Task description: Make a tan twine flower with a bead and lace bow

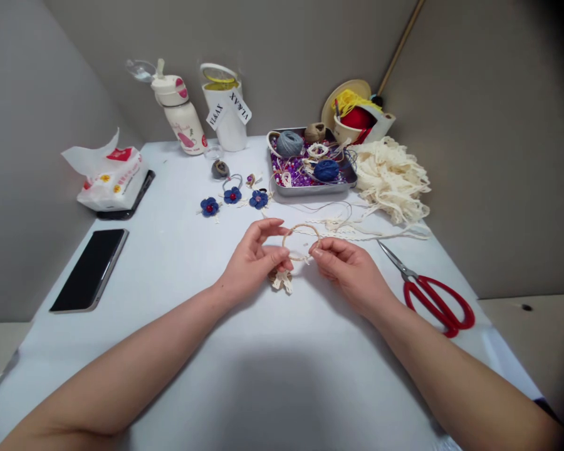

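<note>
Between my two hands a thin tan ring (301,226), which looks like a hair tie, is held up above the table. My left hand (258,250) grips its left side with thumb and fingers. The thumb and fingertips of my right hand (345,266) pinch its right side. A bit of white shows at the ring's lower edge. Just under my left fingers is a small cream and brown lace piece (282,280); whether it is attached to the ring I cannot tell. Red-handled scissors (432,297) lie beside my right forearm, blades pointing away.
A metal tray (310,189) of beads and yarn balls stands at the back, beside piled cream lace (390,178). Blue fabric flowers (232,195) lie left of it. A phone (89,269), tissue pack (115,178), bottle (183,119) and white cup (230,128) stand or lie further left.
</note>
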`<act>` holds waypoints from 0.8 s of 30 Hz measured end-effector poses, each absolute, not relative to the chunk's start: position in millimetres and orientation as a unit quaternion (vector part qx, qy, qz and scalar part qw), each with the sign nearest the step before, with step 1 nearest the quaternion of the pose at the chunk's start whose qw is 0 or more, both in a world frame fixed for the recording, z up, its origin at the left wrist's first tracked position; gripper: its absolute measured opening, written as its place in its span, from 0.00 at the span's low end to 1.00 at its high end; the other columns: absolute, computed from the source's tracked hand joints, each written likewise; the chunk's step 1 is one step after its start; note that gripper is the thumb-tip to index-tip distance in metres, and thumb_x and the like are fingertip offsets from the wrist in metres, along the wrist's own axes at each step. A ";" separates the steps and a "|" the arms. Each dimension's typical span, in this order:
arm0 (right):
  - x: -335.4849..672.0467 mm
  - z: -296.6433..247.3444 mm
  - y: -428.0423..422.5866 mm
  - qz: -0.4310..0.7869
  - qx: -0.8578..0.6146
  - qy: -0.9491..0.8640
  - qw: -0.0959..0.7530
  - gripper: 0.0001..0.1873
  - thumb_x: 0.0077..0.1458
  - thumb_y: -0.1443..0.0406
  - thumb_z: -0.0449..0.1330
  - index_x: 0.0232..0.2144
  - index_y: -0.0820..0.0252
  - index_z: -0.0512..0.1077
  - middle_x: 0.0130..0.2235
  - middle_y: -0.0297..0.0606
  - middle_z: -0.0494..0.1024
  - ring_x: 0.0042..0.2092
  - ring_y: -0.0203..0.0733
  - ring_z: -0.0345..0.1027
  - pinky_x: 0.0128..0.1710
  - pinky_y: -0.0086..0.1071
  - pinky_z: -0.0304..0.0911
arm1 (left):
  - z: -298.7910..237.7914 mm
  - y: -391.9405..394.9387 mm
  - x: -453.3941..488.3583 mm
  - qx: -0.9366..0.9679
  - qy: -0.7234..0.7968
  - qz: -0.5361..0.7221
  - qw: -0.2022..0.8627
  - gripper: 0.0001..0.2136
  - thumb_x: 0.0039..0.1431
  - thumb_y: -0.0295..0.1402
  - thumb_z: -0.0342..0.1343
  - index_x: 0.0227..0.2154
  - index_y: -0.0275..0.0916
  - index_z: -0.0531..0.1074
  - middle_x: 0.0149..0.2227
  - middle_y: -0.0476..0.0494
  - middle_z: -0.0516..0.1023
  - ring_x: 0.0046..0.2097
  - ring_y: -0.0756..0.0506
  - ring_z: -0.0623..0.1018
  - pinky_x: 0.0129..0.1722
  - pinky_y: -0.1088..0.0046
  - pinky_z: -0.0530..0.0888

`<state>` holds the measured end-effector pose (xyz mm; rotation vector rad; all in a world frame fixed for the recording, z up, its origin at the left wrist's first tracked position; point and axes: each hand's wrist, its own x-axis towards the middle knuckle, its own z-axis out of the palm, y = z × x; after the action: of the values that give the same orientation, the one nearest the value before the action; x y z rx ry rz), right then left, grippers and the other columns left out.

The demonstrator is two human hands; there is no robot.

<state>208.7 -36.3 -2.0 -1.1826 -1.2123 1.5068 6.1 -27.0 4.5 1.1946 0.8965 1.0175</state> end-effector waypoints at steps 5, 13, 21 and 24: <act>207.1 1.5 -35.9 0.613 -0.469 -0.459 0.440 0.12 0.54 0.56 0.64 0.32 0.59 0.72 0.23 0.28 0.60 0.24 0.31 0.49 0.24 0.29 0.46 | -2.4 -33.1 4.7 0.711 0.403 0.495 0.295 0.16 0.58 0.34 0.61 0.49 0.47 0.69 0.49 0.41 0.68 0.37 0.49 0.74 0.35 0.70 0.73; 205.1 -1.0 -39.8 0.603 -0.465 -0.479 0.436 0.13 0.54 0.55 0.65 0.31 0.59 0.73 0.25 0.28 0.63 0.26 0.31 0.51 0.26 0.28 0.48 | -1.9 -37.7 8.5 0.790 0.374 0.466 0.136 0.10 0.56 0.35 0.63 0.41 0.42 0.75 0.46 0.39 0.69 0.46 0.44 0.71 0.42 0.66 0.72; 199.9 -1.4 -43.9 0.587 -0.461 -0.511 0.426 0.13 0.53 0.55 0.65 0.31 0.59 0.74 0.27 0.30 0.69 0.26 0.32 0.55 0.27 0.29 0.52 | -4.8 -36.9 9.3 0.805 0.388 0.437 0.104 0.03 0.60 0.34 0.60 0.35 0.44 0.77 0.40 0.42 0.73 0.42 0.45 0.70 0.42 0.64 0.70; 200.4 -0.7 -43.6 0.571 -0.469 -0.519 0.429 0.13 0.52 0.55 0.64 0.34 0.58 0.74 0.28 0.32 0.71 0.26 0.32 0.56 0.26 0.29 0.54 | -4.3 -37.3 7.8 0.810 0.385 0.433 0.093 0.03 0.60 0.31 0.59 0.34 0.44 0.77 0.39 0.43 0.73 0.40 0.45 0.69 0.41 0.65 0.69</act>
<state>200.4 -43.6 -0.7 -1.1704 -1.2961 1.4259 7.8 -37.3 -4.3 2.4041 1.1438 1.2849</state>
